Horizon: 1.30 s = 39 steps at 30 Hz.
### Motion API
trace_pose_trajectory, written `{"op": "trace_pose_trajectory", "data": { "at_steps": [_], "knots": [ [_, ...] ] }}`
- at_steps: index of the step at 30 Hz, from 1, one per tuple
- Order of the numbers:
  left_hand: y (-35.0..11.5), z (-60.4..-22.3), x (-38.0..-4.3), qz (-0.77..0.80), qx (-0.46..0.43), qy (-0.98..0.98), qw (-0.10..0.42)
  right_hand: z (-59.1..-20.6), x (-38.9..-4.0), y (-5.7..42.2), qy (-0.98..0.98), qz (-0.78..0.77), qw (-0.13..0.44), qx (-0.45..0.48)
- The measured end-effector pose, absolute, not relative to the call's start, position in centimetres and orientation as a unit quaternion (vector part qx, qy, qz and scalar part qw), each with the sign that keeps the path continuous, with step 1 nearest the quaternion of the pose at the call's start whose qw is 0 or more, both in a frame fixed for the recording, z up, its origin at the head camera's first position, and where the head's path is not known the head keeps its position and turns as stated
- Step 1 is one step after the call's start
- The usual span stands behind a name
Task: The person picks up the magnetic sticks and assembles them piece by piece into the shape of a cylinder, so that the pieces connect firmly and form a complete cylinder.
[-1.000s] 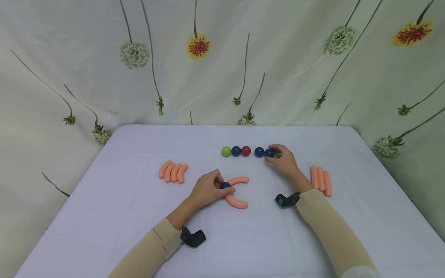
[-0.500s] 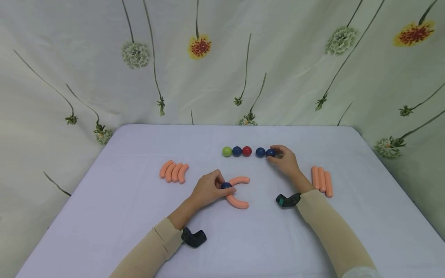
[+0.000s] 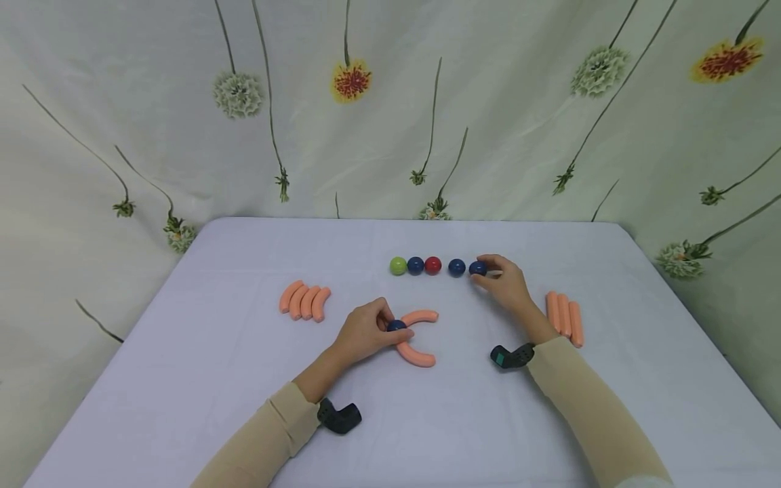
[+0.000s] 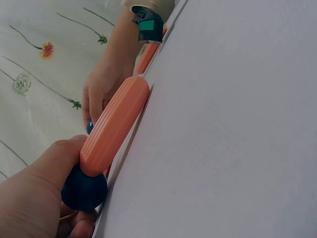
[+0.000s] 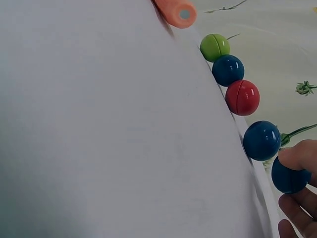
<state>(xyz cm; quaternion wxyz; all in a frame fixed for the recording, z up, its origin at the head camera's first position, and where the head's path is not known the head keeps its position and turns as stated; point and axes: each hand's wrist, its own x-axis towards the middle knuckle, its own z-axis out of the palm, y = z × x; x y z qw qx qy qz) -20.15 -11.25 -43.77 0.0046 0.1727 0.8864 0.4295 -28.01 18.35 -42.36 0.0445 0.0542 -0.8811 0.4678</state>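
Flowered cloth (image 3: 500, 102) behind a pale table (image 3: 201, 407). Left hand (image 3: 363, 331): pinches one blue ball (image 3: 396, 326), centre, two curved sausages (image 3: 417, 356) right of it. Right hand (image 3: 506, 283): pinches another blue ball (image 3: 478, 268), right end of the far ball row (image 3: 432, 265). Four bent sausages (image 3: 307, 303), left; three straight sausages (image 3: 564, 315), right.

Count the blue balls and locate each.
4: one blue ball between the green ball and the red ball; a second blue ball right of the red ball; a third blue ball held by the right hand; a fourth blue ball held by the left hand.
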Motion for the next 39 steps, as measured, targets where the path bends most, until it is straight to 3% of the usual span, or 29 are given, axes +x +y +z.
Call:
{"op": "trace_pose_trajectory", "data": {
  "at_steps": [39],
  "knots": [
    [-11.3,-44.0,-20.3,0.434,0.175,0.884,0.001,-41.2,-22.9,15.2,-0.84,0.506,0.013,0.194]
  ]
}}
